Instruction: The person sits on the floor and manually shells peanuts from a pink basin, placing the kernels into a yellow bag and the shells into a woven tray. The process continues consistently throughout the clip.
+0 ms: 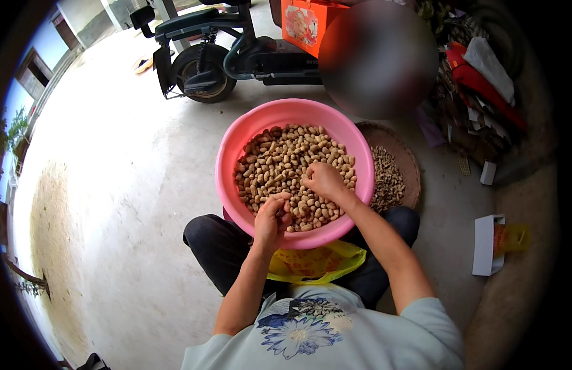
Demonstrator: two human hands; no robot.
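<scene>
A round pink plastic basin (234, 138) rests at my lap, holding a broad heap of unshelled peanuts (286, 157). Over the near left part of the heap is my left hand (272, 219), its fingers curled inward; whether peanuts lie inside the curl is hidden. My right hand (326, 181) is over the right of the heap with thumb and fingertips brought together, and what they pinch cannot be made out. Between my legs, below the basin's near rim, a yellow plastic bag (313, 261) with red print lies spread.
Right of the basin, partly behind it, a shallow round tray (413, 185) holds smaller tan pieces (388, 178). Ahead stands an electric scooter (207, 69) with an orange-red gift box (304, 27). A cardboard and bag pile (480, 92) and an open white box (485, 245) are rightward.
</scene>
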